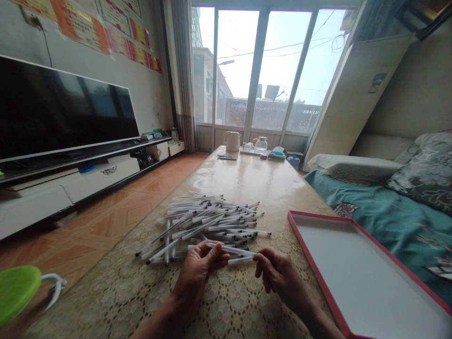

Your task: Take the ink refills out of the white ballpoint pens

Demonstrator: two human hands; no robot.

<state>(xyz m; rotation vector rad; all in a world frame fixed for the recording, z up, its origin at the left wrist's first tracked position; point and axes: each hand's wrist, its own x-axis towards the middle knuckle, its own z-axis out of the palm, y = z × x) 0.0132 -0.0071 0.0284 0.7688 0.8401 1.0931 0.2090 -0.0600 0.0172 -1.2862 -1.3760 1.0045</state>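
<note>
A loose heap of white pens (208,214) with black ends lies on the long table, pointing in many directions. In front of the heap, a single white pen (237,251) spans the gap between my two hands. My left hand (203,261) pinches its left end between thumb and fingers. The fingertips of my right hand (277,268) close on its right end. Just below that pen shows another white pen (242,260); whether it is held or lies on the table I cannot tell.
A shallow pink-rimmed tray (302,240) with a white bottom lies at my right. Toward the table's far end stand a beige jug (232,141), a glass pitcher (261,143) and a tissue pack (276,154). A green stool (19,292) is at the lower left.
</note>
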